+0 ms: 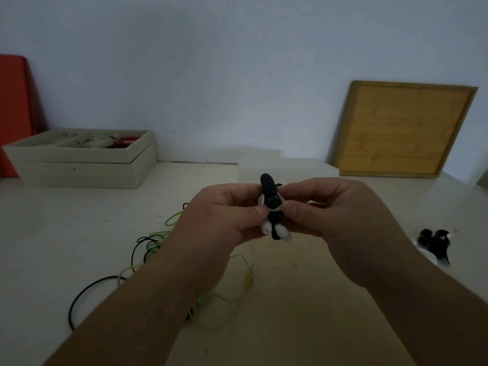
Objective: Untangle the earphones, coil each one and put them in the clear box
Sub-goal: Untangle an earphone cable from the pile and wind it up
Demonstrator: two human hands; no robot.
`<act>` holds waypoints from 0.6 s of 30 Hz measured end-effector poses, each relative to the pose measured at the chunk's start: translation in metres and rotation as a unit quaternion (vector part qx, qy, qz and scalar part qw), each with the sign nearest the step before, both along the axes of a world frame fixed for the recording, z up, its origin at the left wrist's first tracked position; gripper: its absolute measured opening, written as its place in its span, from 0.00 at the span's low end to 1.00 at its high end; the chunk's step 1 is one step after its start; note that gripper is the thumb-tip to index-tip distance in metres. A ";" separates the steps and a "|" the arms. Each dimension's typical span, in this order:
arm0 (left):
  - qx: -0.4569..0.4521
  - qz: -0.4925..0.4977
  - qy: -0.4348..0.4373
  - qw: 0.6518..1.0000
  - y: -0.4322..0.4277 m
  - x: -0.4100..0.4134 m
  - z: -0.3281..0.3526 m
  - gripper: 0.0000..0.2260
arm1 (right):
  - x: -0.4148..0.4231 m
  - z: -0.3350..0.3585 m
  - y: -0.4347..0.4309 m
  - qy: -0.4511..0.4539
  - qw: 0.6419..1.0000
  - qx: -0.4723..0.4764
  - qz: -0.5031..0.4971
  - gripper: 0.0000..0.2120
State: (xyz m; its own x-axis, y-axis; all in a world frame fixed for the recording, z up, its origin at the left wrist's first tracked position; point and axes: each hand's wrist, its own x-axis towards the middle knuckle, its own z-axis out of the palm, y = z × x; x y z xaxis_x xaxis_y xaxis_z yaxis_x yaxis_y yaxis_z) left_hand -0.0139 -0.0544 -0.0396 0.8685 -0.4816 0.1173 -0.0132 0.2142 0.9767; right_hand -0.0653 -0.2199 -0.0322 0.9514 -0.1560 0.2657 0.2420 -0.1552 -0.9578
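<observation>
Both hands are raised over the table, pinching one small coiled bundle of black-and-white earphones [273,207] between them. My left hand [224,215] grips its left side with thumb and fingers. From the right, my right hand [340,215] pinches it. Two white earbuds hang out of the bundle's lower end. Just behind the hands stands the clear box [287,169], faint and see-through. A loose tangle of black and green earphone cables [153,247] lies on the table under my left forearm. Another black-and-white bundle [435,244] lies at the right.
A beige compartment tray [81,157] with small items sits at the back left, beside a red panel [13,114]. A wooden framed board [401,128] leans on the wall at the back right. The table [303,299] is pale.
</observation>
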 end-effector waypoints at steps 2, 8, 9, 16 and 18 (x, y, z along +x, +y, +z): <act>0.002 0.012 0.001 1.000 -0.001 -0.001 0.002 0.11 | 0.000 0.000 -0.002 0.007 1.000 0.006 0.007 0.11; 0.016 0.035 -0.008 0.999 -0.003 -0.002 0.002 0.15 | -0.002 0.002 -0.001 0.018 0.998 -0.063 0.020 0.11; 0.014 0.038 -0.008 0.999 -0.004 -0.002 0.002 0.16 | -0.003 0.003 0.000 0.015 0.996 -0.083 0.017 0.11; 0.014 0.035 -0.010 0.999 -0.010 -0.006 0.004 0.23 | -0.003 0.004 -0.001 0.031 0.996 -0.078 0.006 0.08; 0.018 0.020 -0.016 1.000 -0.010 -0.008 0.005 0.24 | -0.003 0.004 0.000 0.032 0.997 -0.077 0.003 0.07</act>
State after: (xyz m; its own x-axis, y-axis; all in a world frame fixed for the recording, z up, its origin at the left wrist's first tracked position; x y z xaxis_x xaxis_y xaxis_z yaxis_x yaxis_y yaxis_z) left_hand -0.0223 -0.0648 -0.0342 0.8834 -0.4506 0.1288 -0.0527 0.1776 0.9827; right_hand -0.0687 -0.2200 -0.0286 0.9677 -0.1127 0.2254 0.1830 -0.3008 -0.9360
